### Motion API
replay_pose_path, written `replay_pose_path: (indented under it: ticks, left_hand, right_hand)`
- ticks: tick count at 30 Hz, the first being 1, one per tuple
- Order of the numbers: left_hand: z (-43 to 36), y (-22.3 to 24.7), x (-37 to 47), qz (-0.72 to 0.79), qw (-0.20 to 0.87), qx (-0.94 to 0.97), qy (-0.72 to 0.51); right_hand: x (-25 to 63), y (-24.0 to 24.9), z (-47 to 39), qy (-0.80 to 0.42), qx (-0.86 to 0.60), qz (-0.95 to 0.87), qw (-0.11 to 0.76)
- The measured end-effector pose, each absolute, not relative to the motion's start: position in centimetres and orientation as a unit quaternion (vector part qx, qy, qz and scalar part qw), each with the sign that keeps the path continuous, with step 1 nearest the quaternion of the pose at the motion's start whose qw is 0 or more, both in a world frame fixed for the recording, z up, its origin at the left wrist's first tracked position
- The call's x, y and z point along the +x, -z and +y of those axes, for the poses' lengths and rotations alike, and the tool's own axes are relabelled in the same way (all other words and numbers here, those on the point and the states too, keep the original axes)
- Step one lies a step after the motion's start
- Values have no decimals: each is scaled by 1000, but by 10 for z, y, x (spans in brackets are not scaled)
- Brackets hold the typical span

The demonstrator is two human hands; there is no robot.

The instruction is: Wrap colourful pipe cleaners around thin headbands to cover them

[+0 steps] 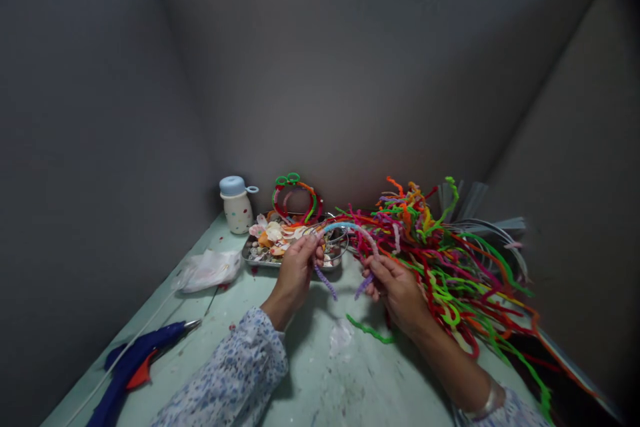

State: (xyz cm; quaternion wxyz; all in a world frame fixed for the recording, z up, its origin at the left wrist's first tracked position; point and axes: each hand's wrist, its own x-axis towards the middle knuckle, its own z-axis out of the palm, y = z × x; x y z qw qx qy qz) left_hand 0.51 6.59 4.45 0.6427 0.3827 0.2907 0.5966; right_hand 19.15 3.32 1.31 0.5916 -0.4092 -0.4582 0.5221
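Note:
Between my two hands is a headband (345,225) wrapped in fuzzy pipe cleaner, light blue at the top and pink to purple down the sides. My left hand (300,261) pinches its left side, and a purple end hangs below the fingers. On the other side my right hand (393,280) grips the right side near the purple tip. The arch points up and away from me, above the table. Below it lies a short green pipe cleaner (370,329). Just behind my left hand sits a metal tray (255,260) of small flower-like pieces.
A large tangle of coloured pipe cleaners (435,260) spreads over the right side. Finished-looking headbands (316,203) stand behind the tray. At left are a blue glue gun (131,363) with a cord, a plastic bag (213,271) and a white bottle (237,213). Grey partitions (320,80) surround the table.

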Motion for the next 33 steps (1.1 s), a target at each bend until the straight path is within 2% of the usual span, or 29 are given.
replay_pose_path:
  ticks: [3, 9, 16, 22, 33]
  left_hand:
    - [63, -48, 6, 285, 647, 377, -598]
    - [56, -42, 9, 242, 742, 349, -518]
    - [48, -17, 22, 315, 707, 511, -375]
    - [46, -11, 27, 343, 720, 491, -352]
    - [40, -7, 28, 289, 801, 420, -315]
  right_hand:
    - [191, -13, 34, -518, -406, -459, 597]
    - [193, -22, 35, -544, -366, -380, 653]
    - [191, -21, 36, -523, -387, -384, 655]
    - [189, -14, 37, -514, -405, -413, 634]
    - [187, -19, 35, -551, -387, -388, 630]
